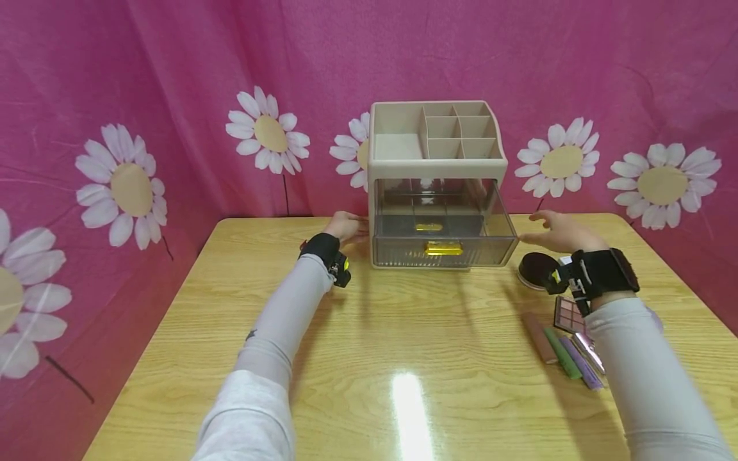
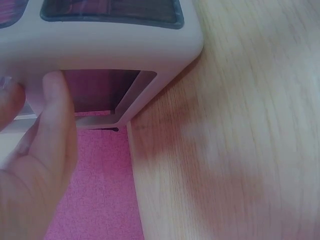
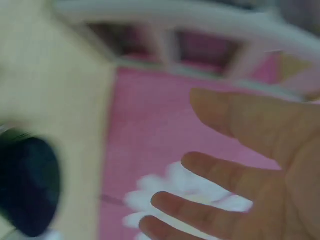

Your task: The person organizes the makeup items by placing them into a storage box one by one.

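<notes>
A beige organizer (image 1: 438,137) with open compartments on top and clear drawers with gold handles stands at the back of the wooden table (image 1: 369,358). The lower drawer (image 1: 444,251) sticks out a little. My left hand (image 1: 348,225) rests against the organizer's left side. In the left wrist view its straight fingers (image 2: 57,115) touch the beige wall (image 2: 115,45). My right hand (image 1: 548,234) hovers by the drawer's right front corner with fingers spread and holds nothing. The right wrist view is blurred: it shows the spread fingers (image 3: 225,170) below the organizer's frame (image 3: 200,20).
A round black compact (image 1: 536,269) lies on the table under my right wrist, seen blurred as a dark compact (image 3: 27,185) in the right wrist view. Nearer me lie an eyeshadow palette (image 1: 567,312) and several cosmetic sticks (image 1: 562,351). Pink daisy cloth (image 1: 132,186) hangs behind and at both sides.
</notes>
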{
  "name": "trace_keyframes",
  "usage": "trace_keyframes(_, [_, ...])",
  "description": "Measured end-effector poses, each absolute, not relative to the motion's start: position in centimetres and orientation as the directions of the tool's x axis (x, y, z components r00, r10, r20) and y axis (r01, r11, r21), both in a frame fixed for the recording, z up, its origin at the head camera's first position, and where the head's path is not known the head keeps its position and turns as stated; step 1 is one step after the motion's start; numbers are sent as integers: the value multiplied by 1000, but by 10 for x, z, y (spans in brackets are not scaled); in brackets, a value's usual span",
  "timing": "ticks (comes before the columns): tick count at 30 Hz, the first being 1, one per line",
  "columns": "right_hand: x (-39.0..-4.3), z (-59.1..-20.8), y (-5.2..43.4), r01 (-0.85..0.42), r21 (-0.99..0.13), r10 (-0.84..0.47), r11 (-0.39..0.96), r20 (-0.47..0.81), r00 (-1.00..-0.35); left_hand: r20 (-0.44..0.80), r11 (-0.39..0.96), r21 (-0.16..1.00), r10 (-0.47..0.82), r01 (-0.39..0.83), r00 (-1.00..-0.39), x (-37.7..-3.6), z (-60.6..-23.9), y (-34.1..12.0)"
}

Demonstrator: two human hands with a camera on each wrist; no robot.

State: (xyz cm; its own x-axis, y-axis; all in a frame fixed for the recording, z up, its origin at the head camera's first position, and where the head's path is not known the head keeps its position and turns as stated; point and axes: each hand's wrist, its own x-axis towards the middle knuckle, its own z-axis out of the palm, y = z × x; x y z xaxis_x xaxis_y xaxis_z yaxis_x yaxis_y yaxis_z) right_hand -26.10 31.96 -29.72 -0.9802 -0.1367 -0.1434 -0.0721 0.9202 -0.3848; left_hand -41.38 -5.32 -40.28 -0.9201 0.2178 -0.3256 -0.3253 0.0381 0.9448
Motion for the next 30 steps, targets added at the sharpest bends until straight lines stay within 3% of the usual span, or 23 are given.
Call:
trace_keyframes(2, [-266,-313,326,-62,-347,-140,936,-204,-969,-330,43,943,218,-329,-918,-413,-402,-53])
trace_keyframes(7, [-275,-343,340,-47,-330,-122,943,-212,-970,-317,23,947,245,-321,-916,-472,-456,-54])
trace_keyframes(14, [-275,-359,345,0,-321,-84,947,-249,-965,-241,-64,959,323,-275,-915,-578,-570,-57])
trace_keyframes(17, [-275,-364,347,6,-324,-81,946,-255,-964,-253,-61,957,312,-285,-916,-565,-559,-55])
trace_keyframes(24, [-279,-379,355,-16,-311,-82,950,-202,-976,-281,-14,955,264,-295,-923,-489,-485,-51])
trace_keyframes(30, [-280,-380,357,-1,-314,-71,949,-214,-974,-289,-25,952,265,-306,-920,-486,-476,-48])
